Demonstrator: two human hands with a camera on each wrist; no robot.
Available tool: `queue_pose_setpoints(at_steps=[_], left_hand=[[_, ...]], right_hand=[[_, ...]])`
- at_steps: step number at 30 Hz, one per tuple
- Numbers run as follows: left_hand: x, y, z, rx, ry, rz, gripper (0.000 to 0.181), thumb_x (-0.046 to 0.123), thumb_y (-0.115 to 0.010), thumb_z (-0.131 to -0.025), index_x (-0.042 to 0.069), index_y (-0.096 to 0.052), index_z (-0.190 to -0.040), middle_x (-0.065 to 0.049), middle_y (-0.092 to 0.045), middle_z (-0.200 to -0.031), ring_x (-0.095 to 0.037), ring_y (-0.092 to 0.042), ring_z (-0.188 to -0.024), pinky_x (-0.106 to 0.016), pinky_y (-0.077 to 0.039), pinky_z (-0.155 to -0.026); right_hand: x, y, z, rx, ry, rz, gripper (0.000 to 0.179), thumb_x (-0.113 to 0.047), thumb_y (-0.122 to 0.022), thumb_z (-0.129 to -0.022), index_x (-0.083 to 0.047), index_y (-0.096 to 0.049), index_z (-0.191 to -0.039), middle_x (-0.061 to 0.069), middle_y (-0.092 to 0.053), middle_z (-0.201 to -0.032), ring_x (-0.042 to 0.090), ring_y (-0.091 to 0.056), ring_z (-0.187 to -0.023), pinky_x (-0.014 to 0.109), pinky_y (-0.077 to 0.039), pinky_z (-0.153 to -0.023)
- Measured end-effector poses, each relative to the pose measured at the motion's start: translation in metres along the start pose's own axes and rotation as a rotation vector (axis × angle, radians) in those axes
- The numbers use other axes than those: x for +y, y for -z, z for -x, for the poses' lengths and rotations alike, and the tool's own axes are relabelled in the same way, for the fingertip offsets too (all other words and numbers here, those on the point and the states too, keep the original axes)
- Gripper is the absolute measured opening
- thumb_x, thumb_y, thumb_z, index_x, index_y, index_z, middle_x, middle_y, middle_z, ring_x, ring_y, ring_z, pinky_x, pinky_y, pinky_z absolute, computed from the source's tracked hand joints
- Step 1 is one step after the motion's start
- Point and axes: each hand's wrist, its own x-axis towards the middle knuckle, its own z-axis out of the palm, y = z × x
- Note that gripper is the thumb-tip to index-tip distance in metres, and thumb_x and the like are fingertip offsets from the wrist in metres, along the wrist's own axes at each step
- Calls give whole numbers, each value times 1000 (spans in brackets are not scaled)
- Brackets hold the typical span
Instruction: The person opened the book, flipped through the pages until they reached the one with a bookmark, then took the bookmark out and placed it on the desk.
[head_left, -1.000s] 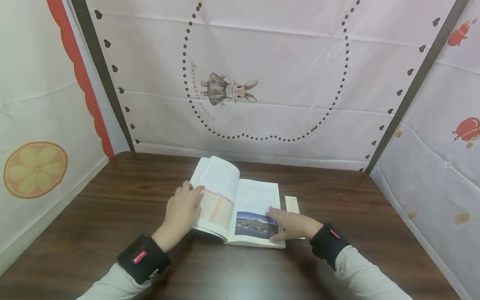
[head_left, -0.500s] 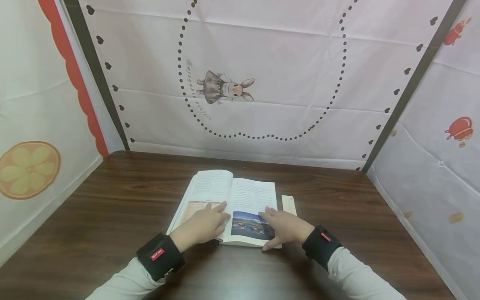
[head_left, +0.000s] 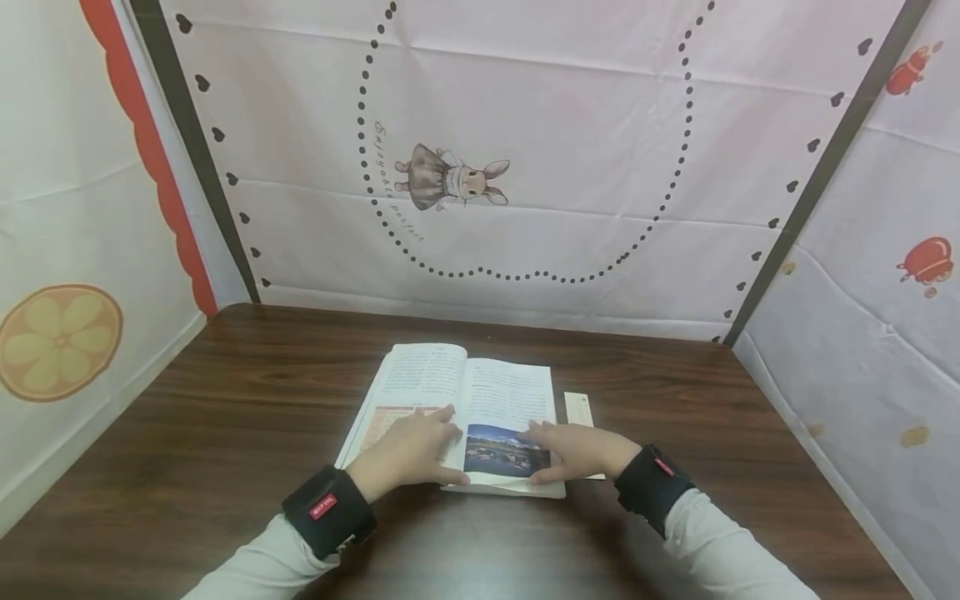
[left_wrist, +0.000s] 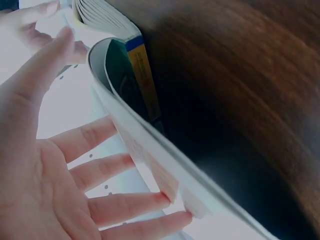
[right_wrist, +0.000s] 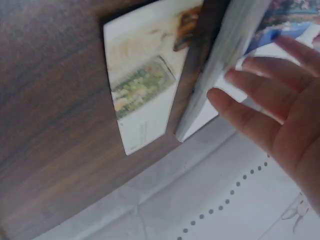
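Observation:
An open book (head_left: pixel 504 387) lies on the table, text on both pages and a lake landscape photo on the right one. My left hand (head_left: pixel 408 450) rests over the left page near the fold, its thumb reaching toward the lower edge of the book. In the left wrist view its fingers (left_wrist: pixel 130 202) are spread straight against the page, and a blue and yellow spine (left_wrist: pixel 142 75) shows below. Across the right page, my right hand (head_left: pixel 583 452) lies with fingers extended over the photo. The right wrist view shows those fingers (right_wrist: pixel 250 117) straight, by the page edge.
A narrow printed card (right_wrist: pixel 142 90), like a bookmark, lies on the table just right of the book, partly under my right hand in the head view. Brown wood table (head_left: pixel 247 400) surrounds the book. Printed white cloth (head_left: pixel 585 167) hangs behind it and at both sides.
My left hand has moved from the outer edge of the raised left pages inward to near the fold, and those pages have come down flatter. The right hand has stayed on the right page.

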Motion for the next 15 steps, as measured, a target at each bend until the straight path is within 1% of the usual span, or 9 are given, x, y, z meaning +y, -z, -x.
queue_pose_setpoints(at_steps=[2, 3, 6, 7, 10, 12, 15], left_hand=[[1, -2, -1, 17, 8, -10, 66, 59, -73, -69, 6, -68, -107, -19, -55, -133, -36, -56, -119, -54, -41, -101], [2, -2, -2, 23, 16, -17, 66, 60, -72, -69, 6, -69, -106, -19, -56, -132, -37, -56, -118, -55, -42, -100], [4, -5, -2, 37, 46, -51, 68, 65, -70, -68, 7, -68, -102, -19, -56, -132, -44, -57, -113, -57, -46, -91], [6, -5, -3, 41, 54, -60, 68, 66, -69, -67, 7, -68, -101, -19, -55, -133, -46, -57, -111, -57, -47, -88], [9, -7, -3, 43, 72, -75, 72, 69, -67, -68, 6, -67, -102, -19, -55, -133, -50, -55, -109, -58, -48, -82], [12, -6, -2, 41, 84, -84, 74, 70, -65, -68, 6, -66, -105, -19, -54, -134, -50, -54, -110, -59, -47, -83], [14, -7, -1, 25, 108, -86, 78, 73, -62, -69, 8, -65, -113, -18, -51, -138, -51, -50, -116, -63, -43, -89]], right_hand=[[-1, 1, 0, 29, 38, 24, 50, -22, -66, -86, -10, -52, -133, 12, -51, -139, 25, -52, -126, 43, -43, -103], [-2, 2, 0, 52, 57, 47, 45, -15, -66, -86, -11, -55, -129, 10, -57, -133, 22, -58, -118, 41, -46, -99], [-3, 2, -1, 151, 113, 119, 35, -3, -67, -82, -12, -65, -116, 4, -69, -112, 14, -66, -96, 33, -53, -88], [-4, 2, -1, 190, 128, 143, 31, -2, -68, -81, -12, -67, -111, 2, -71, -105, 13, -66, -91, 31, -54, -84], [-5, 2, -2, 304, 153, 191, 22, -4, -71, -79, -12, -71, -99, -1, -73, -94, 11, -68, -85, 27, -55, -79], [-7, 4, -3, 379, 161, 215, 19, -5, -73, -77, -13, -72, -95, -2, -73, -90, 11, -68, -83, 28, -54, -78], [-10, 7, -2, 477, 167, 248, 21, -6, -76, -75, -13, -71, -94, -2, -73, -90, 12, -68, -86, 33, -52, -83]])
